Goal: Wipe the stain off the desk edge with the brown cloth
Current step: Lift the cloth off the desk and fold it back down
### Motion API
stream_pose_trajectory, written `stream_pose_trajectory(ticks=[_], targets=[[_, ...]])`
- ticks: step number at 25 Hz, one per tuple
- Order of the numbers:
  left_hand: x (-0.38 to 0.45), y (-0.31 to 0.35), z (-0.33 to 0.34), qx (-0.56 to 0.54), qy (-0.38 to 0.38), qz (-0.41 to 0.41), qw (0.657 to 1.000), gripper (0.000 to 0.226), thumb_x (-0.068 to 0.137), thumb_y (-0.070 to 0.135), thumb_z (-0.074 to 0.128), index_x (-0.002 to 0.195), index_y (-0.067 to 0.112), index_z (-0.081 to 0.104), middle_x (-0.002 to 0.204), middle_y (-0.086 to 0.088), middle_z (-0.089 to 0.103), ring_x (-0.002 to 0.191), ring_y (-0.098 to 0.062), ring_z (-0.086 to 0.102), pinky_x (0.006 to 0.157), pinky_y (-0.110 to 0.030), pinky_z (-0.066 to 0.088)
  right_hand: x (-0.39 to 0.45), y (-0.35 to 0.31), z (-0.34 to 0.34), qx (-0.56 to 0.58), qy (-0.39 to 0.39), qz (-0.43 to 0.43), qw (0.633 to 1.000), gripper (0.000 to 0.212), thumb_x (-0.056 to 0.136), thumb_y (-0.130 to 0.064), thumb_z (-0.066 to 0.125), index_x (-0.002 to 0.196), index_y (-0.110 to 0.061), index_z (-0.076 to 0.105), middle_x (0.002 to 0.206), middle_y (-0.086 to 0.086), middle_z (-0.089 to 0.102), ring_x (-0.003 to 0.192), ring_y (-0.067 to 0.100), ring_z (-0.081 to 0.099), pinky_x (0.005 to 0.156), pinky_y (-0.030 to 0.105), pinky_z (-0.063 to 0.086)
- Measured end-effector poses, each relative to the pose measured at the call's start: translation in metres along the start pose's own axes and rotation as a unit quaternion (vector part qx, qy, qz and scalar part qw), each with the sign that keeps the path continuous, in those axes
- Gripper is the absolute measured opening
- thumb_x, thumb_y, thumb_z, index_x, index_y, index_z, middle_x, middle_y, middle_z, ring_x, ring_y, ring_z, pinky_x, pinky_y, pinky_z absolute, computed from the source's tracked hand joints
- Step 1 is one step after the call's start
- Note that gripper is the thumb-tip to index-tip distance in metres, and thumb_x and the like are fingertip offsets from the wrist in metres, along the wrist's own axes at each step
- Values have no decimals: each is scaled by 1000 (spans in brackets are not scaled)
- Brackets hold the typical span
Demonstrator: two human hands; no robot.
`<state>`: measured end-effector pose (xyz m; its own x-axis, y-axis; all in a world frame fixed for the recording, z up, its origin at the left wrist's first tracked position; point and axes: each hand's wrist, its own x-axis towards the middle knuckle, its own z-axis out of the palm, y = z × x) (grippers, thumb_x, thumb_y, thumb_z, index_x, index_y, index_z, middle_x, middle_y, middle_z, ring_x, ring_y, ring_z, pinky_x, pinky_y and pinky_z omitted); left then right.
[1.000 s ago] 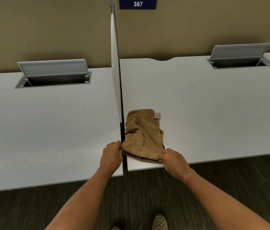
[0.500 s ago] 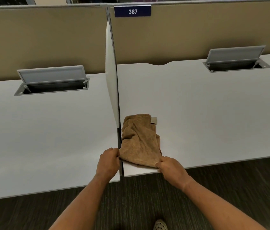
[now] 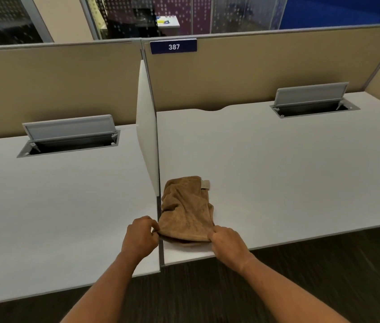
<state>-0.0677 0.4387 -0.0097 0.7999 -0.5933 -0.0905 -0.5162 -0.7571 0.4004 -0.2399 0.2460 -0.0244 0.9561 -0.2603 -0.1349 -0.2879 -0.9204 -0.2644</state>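
A crumpled brown cloth [image 3: 186, 210] with a small pale tag lies on the right white desk [image 3: 277, 183], close to its left front corner and beside the gap between the two desks. My left hand [image 3: 141, 236] pinches the cloth's near left corner. My right hand [image 3: 227, 244] grips its near right corner at the desk's front edge. The near edge of the cloth is lifted slightly off the surface. I cannot make out a stain on the desk edge.
A second white desk [image 3: 56, 217] lies to the left, split off by a white divider panel [image 3: 147, 145]. Each desk has an open grey cable flap [image 3: 70, 134], [image 3: 310, 99]. Beige partitions with a blue "387" sign [image 3: 173, 46] stand behind. Dark carpet lies below.
The camera has tilted up and the view has shifted, so the partition tops and rooms behind now show. Both hands keep hold of the cloth's near corners; the cloth has hardly moved.
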Motion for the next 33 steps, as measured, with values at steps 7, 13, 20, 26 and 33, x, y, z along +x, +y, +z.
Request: stream_pose_trajectory(ticks=[7, 13, 20, 26, 33], targets=[[9, 32, -49, -42, 28, 9, 999, 11, 74, 18, 70, 80, 21, 78, 75, 8, 73, 68, -12, 67, 74, -31, 56, 22, 14, -66, 122, 104, 46, 986, 16, 89, -12, 52, 80, -9, 65, 79, 7, 68, 68, 20, 60, 62, 30, 49], [29, 72, -95, -86, 80, 16, 993, 10, 73, 18, 71, 72, 27, 75, 69, 15, 67, 65, -7, 65, 68, -24, 51, 39, 27, -131, 199, 198, 51, 958, 26, 81, 1, 50, 83, -7, 75, 83, 8, 73, 79, 22, 65, 72, 30, 53], [63, 134, -157, -109, 133, 36, 984, 12, 80, 9, 72, 88, 15, 79, 85, 0, 72, 80, -15, 66, 75, -30, 56, 56, 46, -217, 211, 280, 34, 936, 23, 85, -1, 57, 93, -6, 77, 92, 11, 75, 83, 19, 65, 79, 28, 53], [76, 179, -206, -87, 153, 93, 980, 22, 75, 3, 70, 92, 13, 79, 77, 3, 70, 69, -8, 64, 63, -19, 51, 54, 67, -286, 148, 298, 1, 943, 22, 76, -14, 71, 97, -12, 76, 95, 6, 74, 91, 22, 65, 84, 33, 55], [93, 216, -222, -40, 165, 160, 972, 15, 75, 15, 83, 89, 14, 78, 80, -1, 72, 74, -16, 66, 71, -32, 58, 52, 89, -323, 110, 326, 24, 939, 16, 86, -16, 70, 100, -18, 78, 100, 7, 74, 94, 27, 65, 86, 39, 56]])
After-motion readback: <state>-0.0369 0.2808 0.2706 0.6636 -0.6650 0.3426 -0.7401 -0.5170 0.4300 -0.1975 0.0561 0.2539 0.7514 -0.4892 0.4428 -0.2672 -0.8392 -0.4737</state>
